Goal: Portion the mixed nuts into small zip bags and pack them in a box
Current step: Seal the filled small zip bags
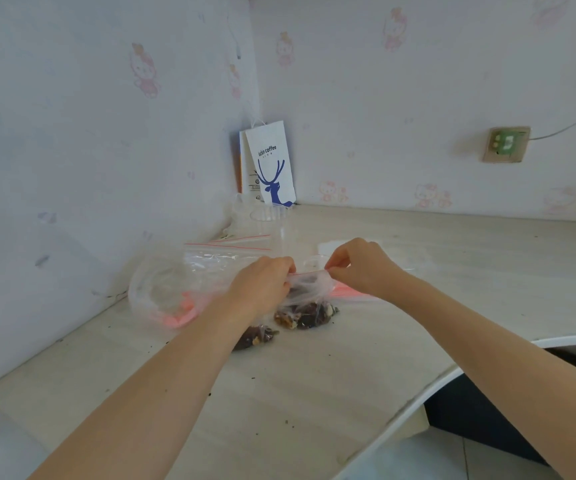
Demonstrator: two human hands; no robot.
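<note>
Both grips clamped on the small zip bag [309,294]: left hand [262,282] pinches one end of its red seal strip, right hand [362,268] the other. Bag bottom rests on the tabletop [279,393] w/ mixed nuts [305,318] inside. 2nd filled bag [253,337] lies just beside, under the left wrist. Big clear bag [161,292] w/ pink contents to the left; empty zip bags [227,251] & clear cup [272,221] behind.

Soft, even light fills this corner, bright and a little washed out, leaving only faint shadows on the bench [314,393] and a dull sheen on the clear zip bags [224,258]. The wide lens bows the bench edge and wallpaper [106,150], and everything looks slightly soft.
</note>
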